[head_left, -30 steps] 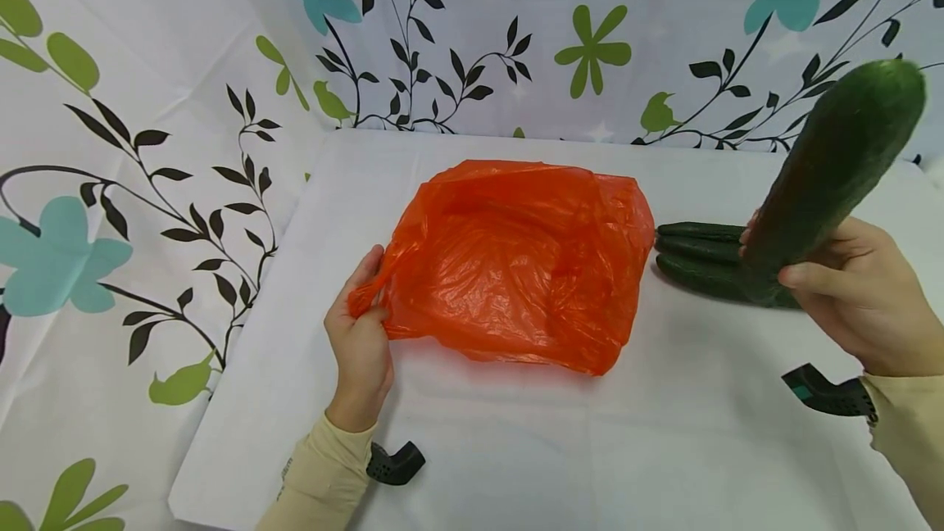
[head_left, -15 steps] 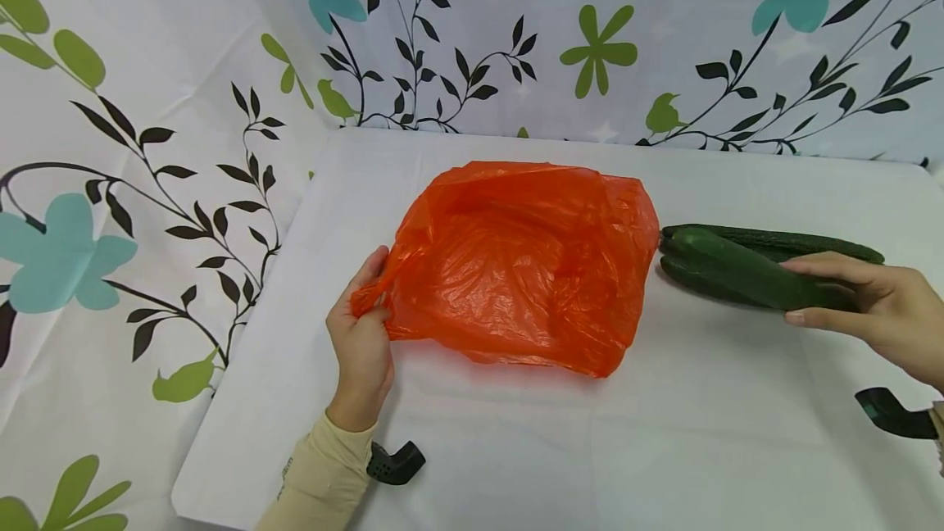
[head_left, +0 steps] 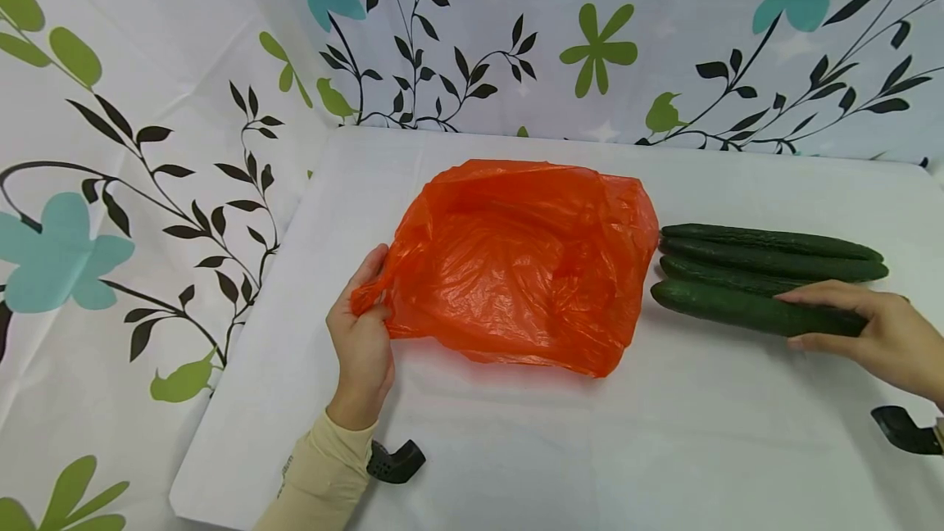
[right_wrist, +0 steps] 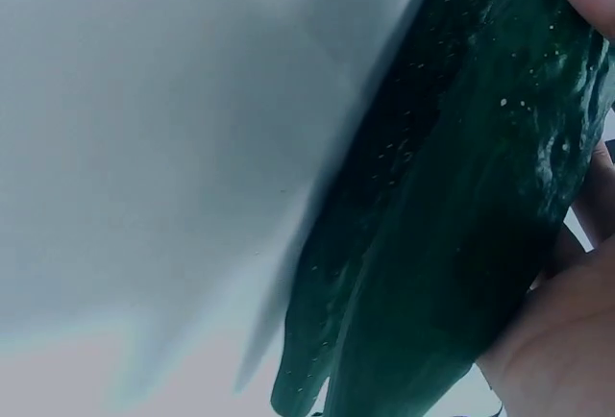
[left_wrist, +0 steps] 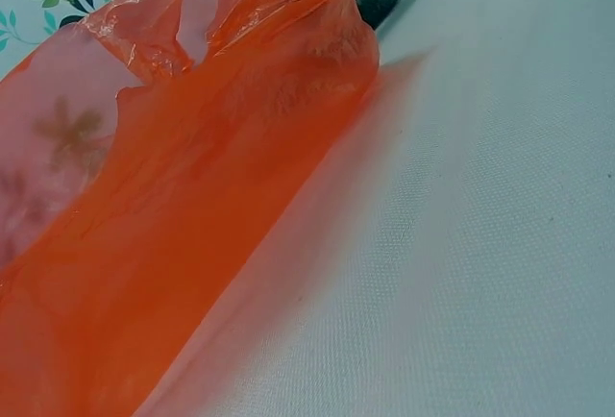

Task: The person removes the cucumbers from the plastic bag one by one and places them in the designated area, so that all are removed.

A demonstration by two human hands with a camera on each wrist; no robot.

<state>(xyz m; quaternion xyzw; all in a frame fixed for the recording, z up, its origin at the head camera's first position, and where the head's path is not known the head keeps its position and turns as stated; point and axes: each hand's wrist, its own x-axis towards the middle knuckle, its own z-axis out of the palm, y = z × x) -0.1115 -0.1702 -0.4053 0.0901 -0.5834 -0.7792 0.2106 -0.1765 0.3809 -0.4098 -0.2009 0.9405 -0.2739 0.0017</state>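
My left hand grips the gathered left end of an orange-red plastic bag on the table. The bag's mouth gapes toward me and its inside shows; in the left wrist view the thin film spreads across the left half. To the bag's right, my right hand holds the nearest cucumber by its right part, thumb on the near side and fingers over the far side. Several cucumbers lie side by side there, the farthest cucumber at the back. Seen from the right wrist, the held cucumber overlaps its neighbour.
A white tabletop carries everything. Behind and to the left hangs a white cloth printed with leaves and flowers. A black wrist device is by the left sleeve, another black device by the right wrist.
The right hand has lowered the raised cucumber to the others, and shifted it slightly toward me so it lies in front of the row. The left hand and the bag have stayed put.
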